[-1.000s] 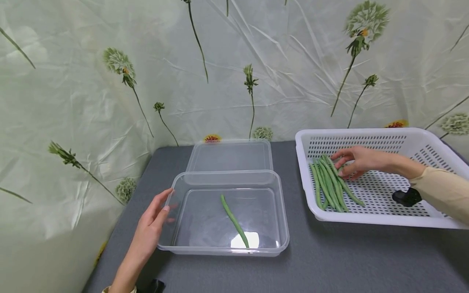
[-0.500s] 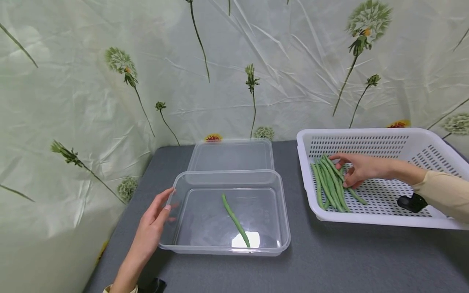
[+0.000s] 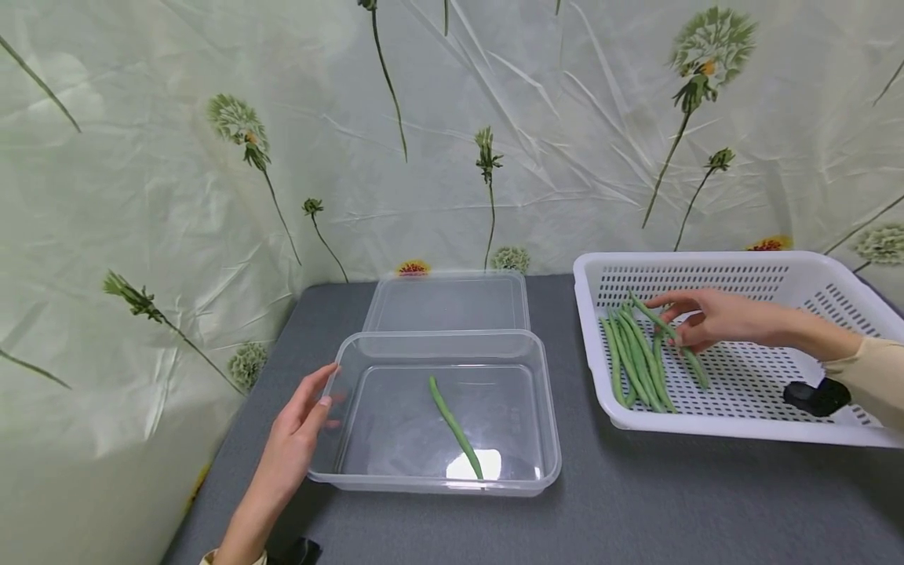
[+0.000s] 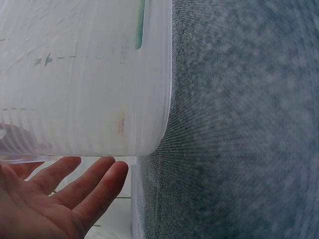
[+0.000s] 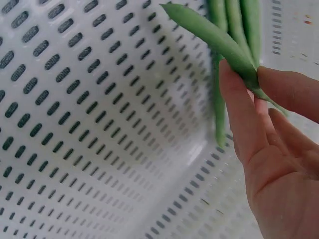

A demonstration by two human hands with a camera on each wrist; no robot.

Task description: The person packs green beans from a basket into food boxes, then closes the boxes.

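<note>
My right hand point(image 3: 738, 316) pinches one green bean point(image 3: 648, 312) between thumb and fingers, inside a white perforated basket point(image 3: 706, 435). In the right wrist view the pinched bean point(image 5: 209, 32) is tilted across other beans. Several more green beans point(image 3: 636, 361) lie side by side at the basket's left end. My left hand point(image 3: 282, 443) is at the left wall of a clear plastic container point(image 3: 431, 485), its fingers fairly straight. From the left wrist, the fingertips point(image 4: 117, 172) appear to touch that wall. A single green bean point(image 3: 452, 424) lies slanted inside the container.
A clear lid point(image 3: 448, 302) lies flat behind the container. Grey cloth point(image 3: 565, 518) covers the table, and a flower-printed sheet point(image 3: 424, 196) hangs behind. The basket stands to the right of the container, with a gap between them.
The right hand has taken hold of a bean, lifted it slightly off the pile and shifted a little rightward. The left hand and container have stayed in place.
</note>
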